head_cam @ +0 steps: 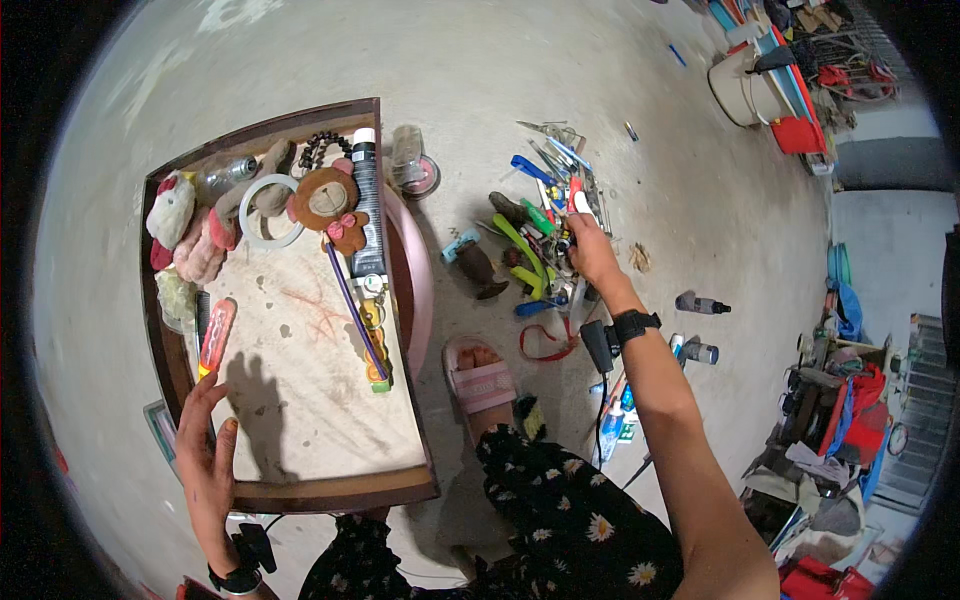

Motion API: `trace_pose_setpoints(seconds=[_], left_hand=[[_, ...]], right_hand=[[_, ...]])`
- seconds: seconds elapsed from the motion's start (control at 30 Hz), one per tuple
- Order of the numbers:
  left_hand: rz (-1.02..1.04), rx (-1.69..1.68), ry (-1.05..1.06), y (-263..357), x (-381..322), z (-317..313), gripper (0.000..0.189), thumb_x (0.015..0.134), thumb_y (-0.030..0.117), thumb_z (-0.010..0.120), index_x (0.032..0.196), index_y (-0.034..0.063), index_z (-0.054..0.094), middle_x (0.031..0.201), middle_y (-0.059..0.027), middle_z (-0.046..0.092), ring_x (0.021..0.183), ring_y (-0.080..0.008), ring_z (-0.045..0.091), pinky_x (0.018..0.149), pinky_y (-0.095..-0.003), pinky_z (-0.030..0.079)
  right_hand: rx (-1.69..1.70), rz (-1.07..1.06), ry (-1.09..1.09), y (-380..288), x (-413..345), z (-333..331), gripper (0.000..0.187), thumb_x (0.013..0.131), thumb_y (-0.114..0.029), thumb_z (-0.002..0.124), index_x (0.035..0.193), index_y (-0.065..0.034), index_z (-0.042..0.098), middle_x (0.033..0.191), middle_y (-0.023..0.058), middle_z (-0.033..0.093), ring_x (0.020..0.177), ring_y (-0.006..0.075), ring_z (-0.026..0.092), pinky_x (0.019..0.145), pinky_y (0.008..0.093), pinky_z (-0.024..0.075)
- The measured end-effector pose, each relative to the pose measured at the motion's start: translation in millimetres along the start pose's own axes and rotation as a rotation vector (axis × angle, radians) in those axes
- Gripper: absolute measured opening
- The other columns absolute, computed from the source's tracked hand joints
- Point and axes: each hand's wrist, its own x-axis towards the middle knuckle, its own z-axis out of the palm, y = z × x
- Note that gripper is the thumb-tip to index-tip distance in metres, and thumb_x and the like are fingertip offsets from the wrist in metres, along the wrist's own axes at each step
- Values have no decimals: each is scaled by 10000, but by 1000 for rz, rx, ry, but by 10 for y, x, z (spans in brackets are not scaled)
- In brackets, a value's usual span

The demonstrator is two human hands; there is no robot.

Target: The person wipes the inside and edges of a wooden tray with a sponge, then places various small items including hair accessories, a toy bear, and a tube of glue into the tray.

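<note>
My left hand (206, 450) is over the left side of a shallow wooden drawer (330, 491), thumb spread from the fingers. Its fingertips meet the yellow end of a pink object (217, 330) lying in the drawer beside a black comb (202, 319). My right hand (592, 251) reaches into a heap of small items on the floor, its fingertips by a red and white object (578, 196); whether it grips anything is hidden. Around it lie a green object (537, 217), yellow-green handles (521, 244), scissors (536, 127) and a blue item (531, 166).
Along the drawer's far side are a brown plush bear (326, 199), a white ring (246, 214), a black tube (367, 202) and a purple pencil (352, 307). A pink basin (416, 277) shows beneath the drawer. Bottles (701, 304) and a toothpaste tube (611, 431) lie to the right.
</note>
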Motion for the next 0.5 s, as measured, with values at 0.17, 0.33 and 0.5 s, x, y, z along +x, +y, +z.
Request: trace_pose_setpoints(seconds=[0.17, 0.33, 0.5], left_hand=[[40, -28, -10, -59, 4, -6, 312, 871, 35, 511, 1179, -8, 539, 1322, -171, 459, 1274, -269, 388, 1058, -358, 264], [10, 0, 6, -87, -26, -57, 323, 857, 16, 514, 1178, -9, 537, 1326, -169, 459, 1269, -270, 393, 1058, -363, 268], [63, 4, 43, 63, -24, -12, 303, 853, 115, 552, 1130, -5, 556, 1272, -176, 511, 1210, -306, 459, 1015, -379, 324]], right_hand=[[387, 279, 227, 224, -78, -140, 296, 684, 59, 614, 964, -9, 545, 896, 129, 594, 769, 230, 637, 657, 397, 504], [1407, 472, 237, -248, -318, -576, 167, 833, 89, 502, 996, 61, 528, 910, 146, 592, 903, 270, 635, 785, 403, 581], [1649, 363, 98, -582, -470, -793, 218, 828, 107, 495, 1039, 56, 516, 1051, 186, 583, 961, 271, 619, 788, 408, 576]])
